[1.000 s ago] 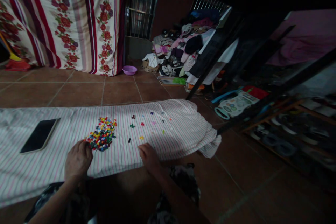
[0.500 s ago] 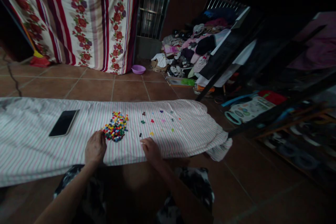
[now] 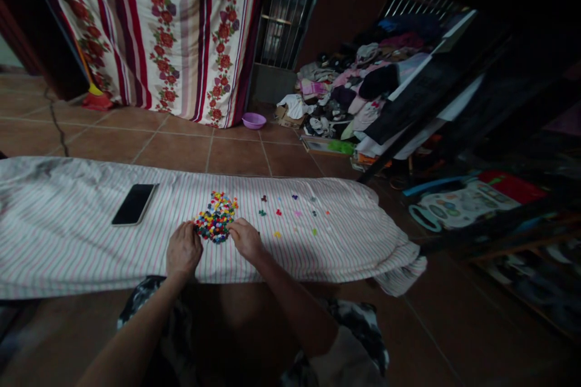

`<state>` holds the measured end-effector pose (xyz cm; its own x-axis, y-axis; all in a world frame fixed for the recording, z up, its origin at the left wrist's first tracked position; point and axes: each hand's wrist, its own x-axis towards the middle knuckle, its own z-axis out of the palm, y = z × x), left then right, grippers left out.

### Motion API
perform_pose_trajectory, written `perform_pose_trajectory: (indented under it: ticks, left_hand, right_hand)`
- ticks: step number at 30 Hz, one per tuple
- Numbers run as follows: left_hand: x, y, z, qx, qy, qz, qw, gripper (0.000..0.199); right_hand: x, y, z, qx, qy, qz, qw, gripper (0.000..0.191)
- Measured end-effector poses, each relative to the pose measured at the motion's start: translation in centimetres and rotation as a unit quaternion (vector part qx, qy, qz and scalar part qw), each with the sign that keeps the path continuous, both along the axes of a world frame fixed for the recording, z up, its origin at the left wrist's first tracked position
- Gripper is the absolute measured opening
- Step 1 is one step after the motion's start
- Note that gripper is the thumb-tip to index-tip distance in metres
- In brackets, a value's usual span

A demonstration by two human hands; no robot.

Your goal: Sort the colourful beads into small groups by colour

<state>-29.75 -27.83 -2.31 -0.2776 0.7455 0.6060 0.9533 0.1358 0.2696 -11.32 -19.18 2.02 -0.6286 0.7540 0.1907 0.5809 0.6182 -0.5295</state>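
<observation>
A pile of small multicoloured beads or buttons, too small to name surely, lies on the striped cloth. My left hand rests at the pile's left edge, its fingers drawn together and fingertips by the pieces; whatever they hold is hidden. At the right edge, my right hand is closed in a pinch at the pieces, with nothing nameable showing between the fingertips. Right of it sit small groups sorted by colour, among them a yellow group, a red group, a dark green group and a pink group.
The striped cloth covers a long low surface. A phone lies left of the pile. On the tiled floor beyond are a purple basin, a red dustpan and a heap of clothes. A floral curtain hangs behind.
My right hand has moved left from beside the small dark and yellow groups to the main pile's right edge. My left hand stays at the pile's left edge. The view has shifted.
</observation>
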Motion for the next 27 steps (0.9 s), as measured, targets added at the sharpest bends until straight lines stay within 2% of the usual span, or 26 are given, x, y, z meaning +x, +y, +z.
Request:
perform_pose_trajectory:
  ticks: [6,12,21,25,27]
  left_hand:
    - [0.1,0.1,0.0,-0.012,-0.004,0.008,1.000,0.029]
    - [0.1,0.0,0.0,-0.009,0.011,0.006,1.000,0.029]
    - [0.1,0.1,0.2,0.000,0.021,0.000,1.000,0.026]
    - [0.2,0.0,0.2,-0.001,0.008,-0.003,1.000,0.027]
    - [0.2,-0.1,0.2,-0.002,0.000,-0.005,1.000,0.028]
  right_hand:
    - [-3.5,0.9,0.6,-0.008,-0.079,-0.008,0.997,0.023]
    - [-4.6,0.9,0.4,-0.012,-0.123,-0.032,0.992,0.021]
    - [-3.4,1.1,1.1,-0.025,-0.024,-0.025,0.999,0.027]
    - [-1.6,3.1,0.5,-0.032,0.048,-0.039,0.998,0.025]
    - [0.1,4.7,0.0,-0.025,0.081,-0.068,0.994,0.026]
